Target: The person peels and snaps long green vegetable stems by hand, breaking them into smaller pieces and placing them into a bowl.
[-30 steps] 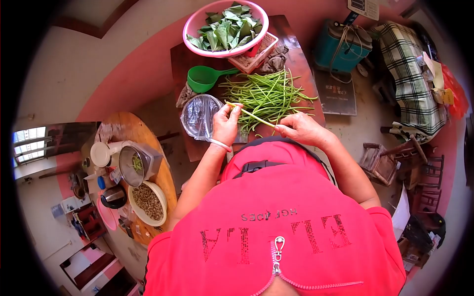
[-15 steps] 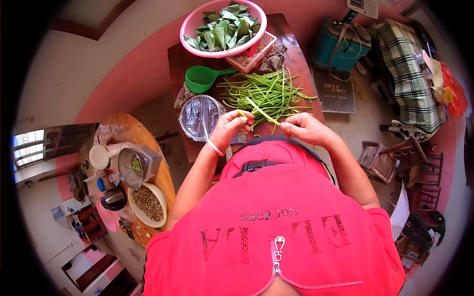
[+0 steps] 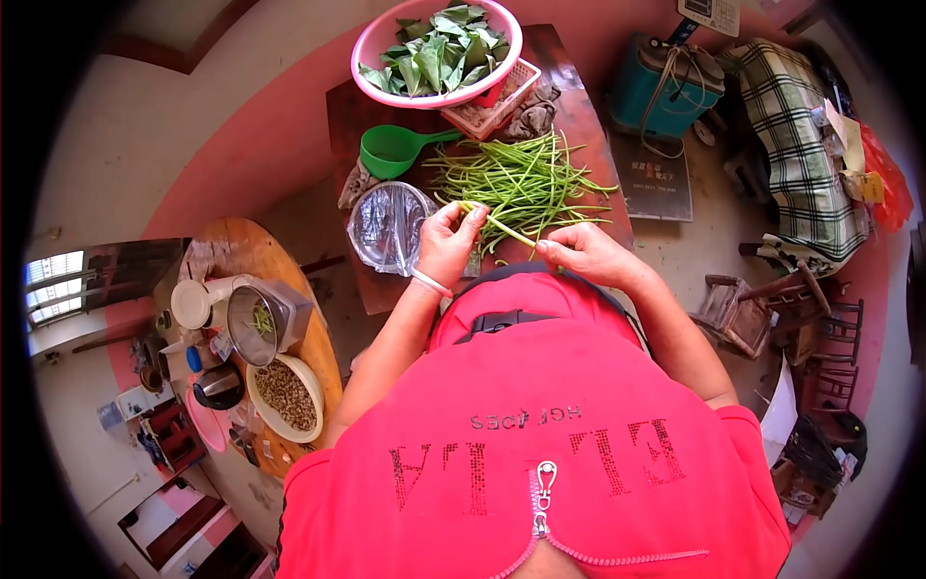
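A long, thin green stem [image 3: 512,233] stretches between my two hands, just in front of a loose pile of similar green stems [image 3: 526,183]. My left hand [image 3: 449,243], with a pale bangle at the wrist, pinches the stem's upper-left end between thumb and fingers. At the lower-right end, my right hand [image 3: 585,253] has its thumb and forefinger closed on the same stem. Beside my left hand stands a round container covered in clear plastic [image 3: 389,228]. Behind it sits a green ladle [image 3: 389,152] with its handle pointing right.
A pink basin of green leaves [image 3: 511,48] and a pink basket [image 3: 516,95] stand at the back of the dark red table [image 3: 603,154]. To the left, a wooden table [image 3: 323,333] carries a metal bowl, a cream basin [image 3: 313,386] and a kettle. Wooden stools [image 3: 738,307] are at right.
My left hand has moved slightly up along the stem and its fingers have drawn closer together. My right hand has shifted slightly left, still pinching the stem.
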A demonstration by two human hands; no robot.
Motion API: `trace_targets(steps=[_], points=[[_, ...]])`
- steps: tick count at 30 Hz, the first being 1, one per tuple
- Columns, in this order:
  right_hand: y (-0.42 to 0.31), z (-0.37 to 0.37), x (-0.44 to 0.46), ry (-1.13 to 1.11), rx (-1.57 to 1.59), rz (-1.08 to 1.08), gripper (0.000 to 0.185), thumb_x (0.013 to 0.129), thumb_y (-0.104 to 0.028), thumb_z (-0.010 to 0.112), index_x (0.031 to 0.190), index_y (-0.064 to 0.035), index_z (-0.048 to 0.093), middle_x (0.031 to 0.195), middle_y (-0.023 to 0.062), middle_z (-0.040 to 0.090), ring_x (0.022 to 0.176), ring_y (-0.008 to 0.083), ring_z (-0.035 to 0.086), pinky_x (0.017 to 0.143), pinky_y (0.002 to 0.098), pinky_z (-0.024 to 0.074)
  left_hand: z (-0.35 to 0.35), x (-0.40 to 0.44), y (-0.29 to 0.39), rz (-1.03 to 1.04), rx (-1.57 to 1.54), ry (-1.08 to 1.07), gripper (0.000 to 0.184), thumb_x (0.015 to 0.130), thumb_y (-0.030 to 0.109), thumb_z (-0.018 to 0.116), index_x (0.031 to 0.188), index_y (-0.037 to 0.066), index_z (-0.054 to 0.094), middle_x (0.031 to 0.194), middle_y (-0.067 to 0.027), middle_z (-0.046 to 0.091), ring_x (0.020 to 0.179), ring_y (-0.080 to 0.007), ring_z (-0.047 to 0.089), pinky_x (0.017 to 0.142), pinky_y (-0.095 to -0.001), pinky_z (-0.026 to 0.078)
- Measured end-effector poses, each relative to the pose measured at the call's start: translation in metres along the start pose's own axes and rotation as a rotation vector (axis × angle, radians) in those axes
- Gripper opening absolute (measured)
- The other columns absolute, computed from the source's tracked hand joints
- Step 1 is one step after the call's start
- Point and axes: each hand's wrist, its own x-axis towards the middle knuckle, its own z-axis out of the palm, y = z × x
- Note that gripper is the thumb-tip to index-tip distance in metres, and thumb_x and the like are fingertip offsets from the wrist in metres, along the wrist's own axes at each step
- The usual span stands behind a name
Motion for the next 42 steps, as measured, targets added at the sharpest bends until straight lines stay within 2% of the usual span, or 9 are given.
trace_targets(steps=[2,6,11,20,28,30,35,38,42], points=[[0.0,0.004,0.002,0.032,-0.049,0.033,0.034,0.092,-0.029,0.052,0.079,0.0001,0.061,0.065,-0.0024,0.054,0.063,0.0052,0.047,0.058,0.0244,0.0398,0.003,0.001,-0.001,0.398,0.593,0.208,0.013,0.084,0.013,0.062,0.091,0.002,0.063,0.074,-0.0083,0.061,0.061,-0.0208,0.058,0.055,-0.0287,0.044],[-0.013,0.006,0.001,0.027,-0.056,0.028,0.034,0.092,-0.03,0.052,0.078,0.0001,0.061,0.065,-0.0022,0.054,0.064,0.0058,0.048,0.058,0.0245,0.0399,0.01,-0.003,0.013,0.645,0.796,0.305,0.009,0.083,0.01,0.061,0.085,0.001,0.061,0.073,-0.0125,0.058,0.065,-0.0276,0.058,0.058,-0.0338,0.044],[-0.005,0.004,-0.001,-0.014,0.06,0.008,0.036,0.092,-0.031,0.051,0.075,-0.0008,0.06,0.065,-0.003,0.053,0.062,0.0054,0.045,0.055,0.0237,0.0375,-0.021,0.002,0.006,-0.111,-0.072,0.007,0.014,0.087,0.012,0.054,0.094,0.002,0.061,0.08,-0.0019,0.061,0.067,-0.0106,0.059,0.059,-0.0246,0.048],[-0.008,0.008,0.0,-0.059,0.095,-0.013,0.036,0.091,-0.033,0.053,0.081,0.0002,0.063,0.065,-0.001,0.057,0.062,0.0048,0.047,0.056,0.025,0.0411,0.01,-0.014,0.011,-0.235,-0.268,-0.147,0.022,0.089,0.02,0.057,0.101,0.001,0.061,0.078,-0.0013,0.059,0.067,-0.008,0.057,0.059,-0.0204,0.047],[-0.001,0.012,-0.003,0.025,0.018,-0.024,0.036,0.092,-0.029,0.052,0.07,-0.0013,0.057,0.061,-0.0044,0.049,0.058,0.004,0.04,0.052,0.0244,0.0344,0.018,-0.014,0.0,0.141,0.282,0.181,0.011,0.084,0.012,0.064,0.091,0.003,0.066,0.073,-0.0013,0.06,0.064,-0.0095,0.056,0.054,-0.021,0.042],[-0.001,0.014,-0.003,0.029,-0.009,-0.029,0.036,0.092,-0.029,0.052,0.07,-0.0012,0.057,0.061,-0.0046,0.049,0.057,0.004,0.04,0.051,0.0246,0.034,0.022,-0.015,0.007,0.628,0.797,0.248,0.01,0.081,0.01,0.065,0.089,0.003,0.066,0.074,-0.0072,0.061,0.065,-0.0176,0.059,0.056,-0.0263,0.044],[-0.004,0.011,-0.011,0.011,0.119,0.026,0.035,0.092,-0.028,0.052,0.069,-0.0027,0.056,0.06,-0.0053,0.048,0.056,0.0034,0.038,0.05,0.0236,0.032,0.018,-0.015,0.008,0.596,0.765,0.254,0.009,0.082,0.011,0.064,0.086,0.003,0.065,0.072,-0.0069,0.06,0.064,-0.0173,0.059,0.056,-0.027,0.044],[0.006,0.007,-0.013,0.014,0.128,0.001,0.035,0.092,-0.029,0.052,0.07,-0.0036,0.057,0.06,-0.0057,0.047,0.057,0.0031,0.038,0.051,0.0228,0.0318,-0.001,-0.012,0.0,-0.132,0.004,-0.015,0.012,0.086,0.016,0.062,0.089,0.004,0.064,0.072,0.0018,0.059,0.061,-0.008,0.056,0.055,-0.0199,0.043],[0.01,0.008,-0.014,0.021,0.179,-0.05,0.036,0.092,-0.031,0.052,0.07,-0.0038,0.056,0.061,-0.0057,0.047,0.058,0.003,0.038,0.052,0.0223,0.032,-0.003,-0.02,0.004,-0.206,-0.095,-0.128,0.019,0.088,0.019,0.058,0.097,0.003,0.061,0.076,-0.0022,0.06,0.066,-0.0103,0.057,0.058,-0.0216,0.045]])
